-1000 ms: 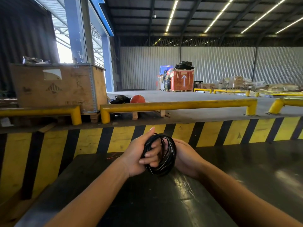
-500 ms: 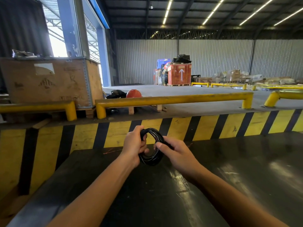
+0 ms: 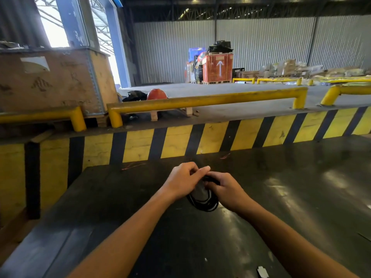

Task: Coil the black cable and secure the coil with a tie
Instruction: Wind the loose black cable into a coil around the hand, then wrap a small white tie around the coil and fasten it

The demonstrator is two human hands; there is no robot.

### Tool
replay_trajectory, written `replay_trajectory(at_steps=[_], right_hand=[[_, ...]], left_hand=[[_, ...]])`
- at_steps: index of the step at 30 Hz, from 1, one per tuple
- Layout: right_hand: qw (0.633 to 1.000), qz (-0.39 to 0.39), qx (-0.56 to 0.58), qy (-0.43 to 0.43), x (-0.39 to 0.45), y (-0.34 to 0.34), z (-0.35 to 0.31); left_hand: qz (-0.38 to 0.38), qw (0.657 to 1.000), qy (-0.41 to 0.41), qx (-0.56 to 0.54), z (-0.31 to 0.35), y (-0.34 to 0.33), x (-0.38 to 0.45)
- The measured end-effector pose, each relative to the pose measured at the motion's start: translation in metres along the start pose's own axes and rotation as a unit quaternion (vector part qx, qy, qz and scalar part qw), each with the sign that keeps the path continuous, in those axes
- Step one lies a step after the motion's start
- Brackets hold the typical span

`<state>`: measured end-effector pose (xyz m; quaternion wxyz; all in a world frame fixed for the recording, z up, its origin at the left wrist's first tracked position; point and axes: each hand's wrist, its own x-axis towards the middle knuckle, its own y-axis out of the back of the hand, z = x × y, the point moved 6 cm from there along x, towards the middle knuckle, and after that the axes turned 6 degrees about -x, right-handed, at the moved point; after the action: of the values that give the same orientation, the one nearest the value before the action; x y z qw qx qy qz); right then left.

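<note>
Both hands meet over the dark table [image 3: 281, 197], near its far edge. Cable coil [image 3: 202, 199]: black, flattened oval, lower loops resting on or just above the tabletop; contact unclear. Left hand [image 3: 183, 180] at the coil's 10 o'clock, fingers curled closed over the top of the loops, forefinger and thumb pinched together toward the right hand. Right hand [image 3: 226, 189] at the coil's 2 o'clock, fingers folded closed around the upper strands. Tie not discernible; motion blur at the fingertips. Striped yellow-black barrier [image 3: 210, 141] at 12 o'clock beyond the table.
</note>
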<state>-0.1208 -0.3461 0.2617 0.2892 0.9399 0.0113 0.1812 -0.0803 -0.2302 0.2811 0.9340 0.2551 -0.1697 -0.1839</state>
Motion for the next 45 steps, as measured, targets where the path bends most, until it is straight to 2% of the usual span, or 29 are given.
replay_trajectory(at_steps=[6, 11, 12, 14, 17, 20, 23, 25, 28, 30, 34, 37, 41, 43, 45], right_hand=[[0.991, -0.036, 0.079, -0.107, -0.036, -0.029, 0.077], [0.949, -0.089, 0.146, -0.265, -0.087, -0.064, 0.167], [0.945, -0.096, 0.119, -0.29, -0.098, -0.071, 0.187], [0.937, -0.131, -0.015, -0.322, -0.119, -0.084, 0.225], [0.893, -0.209, -0.177, -0.358, -0.148, -0.099, 0.26], [0.884, -0.21, -0.221, -0.353, -0.159, -0.109, 0.273], [0.89, -0.222, -0.187, -0.351, -0.153, -0.112, 0.267], [0.909, -0.205, -0.119, -0.343, -0.135, -0.11, 0.257], [0.944, -0.104, 0.043, -0.31, -0.089, -0.089, 0.226], [0.951, -0.038, 0.132, -0.275, -0.058, -0.067, 0.197], [0.958, -0.007, 0.216, -0.189, -0.022, -0.03, 0.146], [0.958, -0.004, 0.237, -0.161, -0.014, -0.018, 0.129], [0.946, 0.006, 0.276, -0.171, -0.01, -0.011, 0.127], [0.954, 0.029, 0.257, -0.155, -0.008, -0.005, 0.126], [0.975, 0.064, 0.177, -0.114, -0.008, 0.005, 0.121]], left_hand=[[0.019, 0.999, 0.041, -0.019, -0.05, -0.059, -0.002], [0.007, 0.989, 0.138, -0.053, -0.099, -0.089, -0.026], [0.008, 0.987, 0.152, -0.048, -0.106, -0.091, -0.033], [0.007, 0.984, 0.176, -0.031, -0.119, -0.092, -0.045], [-0.008, 0.981, 0.195, 0.011, -0.133, -0.093, -0.06], [-0.01, 0.98, 0.192, 0.055, -0.138, -0.091, -0.067], [-0.024, 0.978, 0.184, 0.093, -0.136, -0.089, -0.067], [-0.047, 0.975, 0.185, 0.11, -0.134, -0.091, -0.064], [-0.081, 0.971, 0.191, 0.117, -0.127, -0.094, -0.057], [-0.098, 0.97, 0.194, 0.106, -0.12, -0.095, -0.049], [-0.108, 0.977, 0.185, 0.012, -0.099, -0.096, -0.032], [-0.085, 0.981, 0.162, -0.063, -0.081, -0.093, -0.021], [-0.068, 0.989, 0.115, -0.071, -0.061, -0.087, -0.012], [-0.077, 0.989, 0.105, -0.07, -0.053, -0.085, -0.01], [-0.083, 0.99, 0.095, -0.062, -0.046, -0.083, -0.008]])
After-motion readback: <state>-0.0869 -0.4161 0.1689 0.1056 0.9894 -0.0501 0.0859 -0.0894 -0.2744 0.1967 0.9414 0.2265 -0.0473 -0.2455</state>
